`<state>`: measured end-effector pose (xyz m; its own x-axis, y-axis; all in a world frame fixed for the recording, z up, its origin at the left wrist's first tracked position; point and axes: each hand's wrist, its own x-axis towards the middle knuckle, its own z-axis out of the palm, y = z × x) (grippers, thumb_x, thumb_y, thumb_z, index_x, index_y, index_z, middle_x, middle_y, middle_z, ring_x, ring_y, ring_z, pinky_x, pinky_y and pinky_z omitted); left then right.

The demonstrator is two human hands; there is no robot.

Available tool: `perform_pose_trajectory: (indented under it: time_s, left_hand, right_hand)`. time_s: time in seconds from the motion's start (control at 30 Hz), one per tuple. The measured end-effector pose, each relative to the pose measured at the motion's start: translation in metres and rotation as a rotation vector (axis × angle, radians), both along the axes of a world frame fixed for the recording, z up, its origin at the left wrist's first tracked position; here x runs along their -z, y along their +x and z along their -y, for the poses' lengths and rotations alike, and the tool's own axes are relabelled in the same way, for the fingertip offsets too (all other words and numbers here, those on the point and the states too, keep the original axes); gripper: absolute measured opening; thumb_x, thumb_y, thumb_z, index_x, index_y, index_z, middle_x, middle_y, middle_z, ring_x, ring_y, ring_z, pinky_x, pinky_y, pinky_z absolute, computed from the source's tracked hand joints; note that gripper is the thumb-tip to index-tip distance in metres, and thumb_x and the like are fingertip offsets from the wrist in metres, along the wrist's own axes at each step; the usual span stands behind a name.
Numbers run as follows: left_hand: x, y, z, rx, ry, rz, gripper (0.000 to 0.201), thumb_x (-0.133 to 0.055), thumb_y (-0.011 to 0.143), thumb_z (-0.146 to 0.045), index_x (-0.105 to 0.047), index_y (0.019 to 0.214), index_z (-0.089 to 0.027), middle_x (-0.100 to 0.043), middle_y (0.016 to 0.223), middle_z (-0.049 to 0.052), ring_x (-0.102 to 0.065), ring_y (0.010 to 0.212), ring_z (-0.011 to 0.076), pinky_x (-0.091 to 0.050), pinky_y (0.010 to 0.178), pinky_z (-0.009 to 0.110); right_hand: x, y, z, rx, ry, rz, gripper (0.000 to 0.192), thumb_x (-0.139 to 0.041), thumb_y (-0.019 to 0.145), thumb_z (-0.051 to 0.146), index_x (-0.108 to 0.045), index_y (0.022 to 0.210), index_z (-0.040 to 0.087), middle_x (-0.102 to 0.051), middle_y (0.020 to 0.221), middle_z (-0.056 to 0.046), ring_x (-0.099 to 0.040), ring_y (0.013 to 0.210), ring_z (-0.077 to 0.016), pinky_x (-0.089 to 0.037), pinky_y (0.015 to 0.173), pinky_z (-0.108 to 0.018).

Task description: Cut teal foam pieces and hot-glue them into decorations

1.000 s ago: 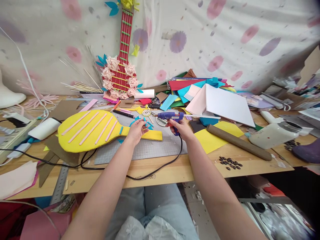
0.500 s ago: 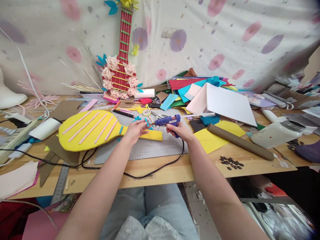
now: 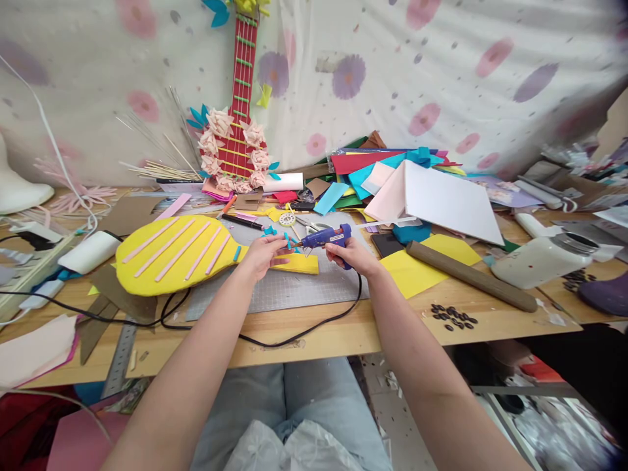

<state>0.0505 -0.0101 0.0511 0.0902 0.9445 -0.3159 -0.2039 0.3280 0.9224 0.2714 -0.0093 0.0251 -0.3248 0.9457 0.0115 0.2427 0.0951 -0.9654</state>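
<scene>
My right hand (image 3: 352,254) is wrapped round a blue glue gun (image 3: 320,238), its nozzle aimed left. A clear glue stick (image 3: 383,223) sticks out of its back end. My left hand (image 3: 265,254) pinches a small blue strip (image 3: 288,241) right at the nozzle tip; whether they touch, I cannot tell. Under and beside my left hand lies a yellow guitar-shaped piece (image 3: 128,265) with slanted pink strips on its body and a blue strip on its neck. Part of the neck is hidden by my left hand. A grey cutting mat (image 3: 275,297) is beneath.
A red guitar model with paper flowers (image 3: 239,147) leans on the back curtain. Coloured sheets (image 3: 338,163) and a white board (image 3: 449,203) pile up behind. A brown roll (image 3: 471,276), black beads (image 3: 454,316) and a white jar (image 3: 544,261) lie right. The gun's black cord (image 3: 294,340) loops in front.
The glue gun has shifted very slightly left toward the blue strip in my left hand. Otherwise both hands keep nearly the same place and hold.
</scene>
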Motion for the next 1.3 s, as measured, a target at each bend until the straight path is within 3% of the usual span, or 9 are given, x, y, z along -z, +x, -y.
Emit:
perform_pose_trajectory:
  time_s: [0.7, 1.3]
  left_hand:
    - [0.0005, -0.0003, 0.001, 0.081, -0.005, -0.001, 0.009, -0.066, 0.065, -0.014, -0.064, 0.074, -0.012, -0.065, 0.067, 0.004, -0.063, 0.062, 0.0125, -0.048, 0.047, 0.019]
    - [-0.0007, -0.0014, 0.0047, 0.139, -0.024, -0.043, 0.009, -0.068, 0.064, -0.014, -0.067, 0.072, -0.012, -0.067, 0.073, 0.007, -0.064, 0.065, 0.0156, -0.047, 0.044, 0.02]
  right_hand:
    - [0.0007, 0.0027, -0.0009, 0.028, 0.028, 0.032, 0.044, -0.056, 0.071, 0.058, -0.05, 0.06, 0.017, -0.052, 0.056, 0.001, -0.038, 0.041, -0.0046, -0.03, 0.04, -0.02]
    - [0.0069, 0.0072, -0.0056, 0.1, 0.017, -0.003, 0.045, -0.057, 0.07, 0.06, -0.046, 0.058, 0.018, -0.047, 0.052, 0.003, -0.037, 0.039, -0.0047, -0.028, 0.037, -0.02]
